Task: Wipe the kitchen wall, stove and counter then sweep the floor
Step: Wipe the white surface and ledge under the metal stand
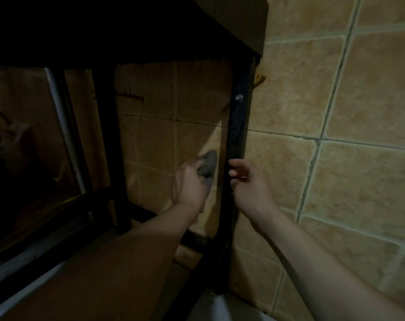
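Here, one grey cloth (207, 164) in left hand (191, 185), right hand (250, 185) empty

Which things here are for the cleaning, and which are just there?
For the cleaning:
- crumpled grey cloth, gripped in the left hand
- tan tiled wall being wiped
- right hand, open, empty, beside the black metal frame post

Just there:
- silver metal pole
- small metal bolt on the post
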`<state>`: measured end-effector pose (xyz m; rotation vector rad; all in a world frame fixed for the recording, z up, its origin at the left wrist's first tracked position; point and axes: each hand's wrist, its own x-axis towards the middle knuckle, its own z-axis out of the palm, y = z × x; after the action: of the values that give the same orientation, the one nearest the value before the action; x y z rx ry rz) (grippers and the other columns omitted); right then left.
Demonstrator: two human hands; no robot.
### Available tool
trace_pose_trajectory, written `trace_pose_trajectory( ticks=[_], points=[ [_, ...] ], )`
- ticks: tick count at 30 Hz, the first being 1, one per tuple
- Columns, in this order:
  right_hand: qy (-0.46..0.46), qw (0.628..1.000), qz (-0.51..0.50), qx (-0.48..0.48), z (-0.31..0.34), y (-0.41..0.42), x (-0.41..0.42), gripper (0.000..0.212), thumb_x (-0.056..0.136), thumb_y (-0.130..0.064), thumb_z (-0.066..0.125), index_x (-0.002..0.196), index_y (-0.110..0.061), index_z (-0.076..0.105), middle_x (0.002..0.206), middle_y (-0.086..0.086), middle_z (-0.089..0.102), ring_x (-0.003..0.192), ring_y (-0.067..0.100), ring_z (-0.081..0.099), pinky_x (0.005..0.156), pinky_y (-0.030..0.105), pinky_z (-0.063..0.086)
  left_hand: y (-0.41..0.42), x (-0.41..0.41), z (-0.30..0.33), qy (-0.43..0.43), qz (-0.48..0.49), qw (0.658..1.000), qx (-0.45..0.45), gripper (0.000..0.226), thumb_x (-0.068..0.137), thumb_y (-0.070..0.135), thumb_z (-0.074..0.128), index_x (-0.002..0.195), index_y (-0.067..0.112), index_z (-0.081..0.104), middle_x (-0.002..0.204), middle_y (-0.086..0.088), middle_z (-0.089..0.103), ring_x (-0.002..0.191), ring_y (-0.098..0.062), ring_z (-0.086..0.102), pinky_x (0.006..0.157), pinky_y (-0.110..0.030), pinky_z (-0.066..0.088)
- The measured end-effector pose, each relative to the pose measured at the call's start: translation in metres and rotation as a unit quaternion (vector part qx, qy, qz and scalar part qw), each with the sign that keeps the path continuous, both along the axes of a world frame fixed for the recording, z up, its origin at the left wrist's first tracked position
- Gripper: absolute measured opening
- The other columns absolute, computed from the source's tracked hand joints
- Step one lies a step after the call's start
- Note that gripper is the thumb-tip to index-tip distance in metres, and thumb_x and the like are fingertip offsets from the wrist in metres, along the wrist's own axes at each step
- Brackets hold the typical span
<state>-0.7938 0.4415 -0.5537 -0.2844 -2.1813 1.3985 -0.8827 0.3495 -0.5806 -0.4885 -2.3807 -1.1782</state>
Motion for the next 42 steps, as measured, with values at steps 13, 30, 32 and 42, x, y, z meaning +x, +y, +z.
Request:
trace_pose_trajectory(
  ticks=[13, 30, 32, 42],
  points=[
    [-0.028, 0.999, 0.011, -0.035, -0.043, 0.007, 0.001, 0.043, 0.089, 0.008, 0.037, 0.118, -0.02, 0.053, 0.1, -0.001, 0.053, 0.094, 0.017, 0.05, 0.083, 0.031, 0.044, 0.001, -0.012, -0.055, -0.068, 0.01, 0.997, -0.016, 0.04, 0.085, 0.004, 0.055, 0.119, 0.024, 0.064, 0.117, -0.006, 0.064, 0.106, -0.027, 0.06, 0.088, -0.036, 0.052],
    [-0.038, 0.997, 0.006, -0.074, -0.058, 0.007, 0.004, 0.046, 0.087, 0.012, 0.035, 0.119, -0.013, 0.056, 0.102, 0.002, 0.051, 0.098, 0.018, 0.047, 0.081, 0.028, 0.04, -0.015, -0.02, -0.073, -0.25, 0.065, 0.966, -0.021, 0.016, 0.095, 0.011, 0.047, 0.091, 0.009, 0.063, 0.074, -0.004, 0.053, 0.077, -0.022, 0.051, 0.068, -0.028, 0.04],
    [-0.038, 0.997, 0.002, -0.069, -0.06, 0.008, 0.004, 0.046, 0.086, 0.012, 0.036, 0.118, -0.014, 0.056, 0.102, 0.002, 0.052, 0.096, 0.019, 0.049, 0.079, 0.028, 0.041, -0.007, -0.016, -0.071, -0.253, 0.052, 0.966, -0.009, 0.017, 0.094, 0.01, 0.048, 0.083, 0.008, 0.06, 0.08, -0.01, 0.058, 0.078, -0.023, 0.052, 0.068, -0.027, 0.04],
    [-0.043, 0.997, -0.004, -0.07, -0.065, 0.011, 0.01, 0.045, 0.086, 0.011, 0.037, 0.117, -0.015, 0.056, 0.109, 0.005, 0.056, 0.098, 0.02, 0.053, 0.066, 0.02, 0.041, -0.016, -0.002, -0.084, -0.23, -0.062, 0.959, -0.151, 0.021, 0.09, 0.008, 0.049, 0.095, 0.017, 0.067, 0.092, -0.007, 0.06, 0.08, -0.024, 0.053, 0.074, -0.03, 0.044]
  ],
)
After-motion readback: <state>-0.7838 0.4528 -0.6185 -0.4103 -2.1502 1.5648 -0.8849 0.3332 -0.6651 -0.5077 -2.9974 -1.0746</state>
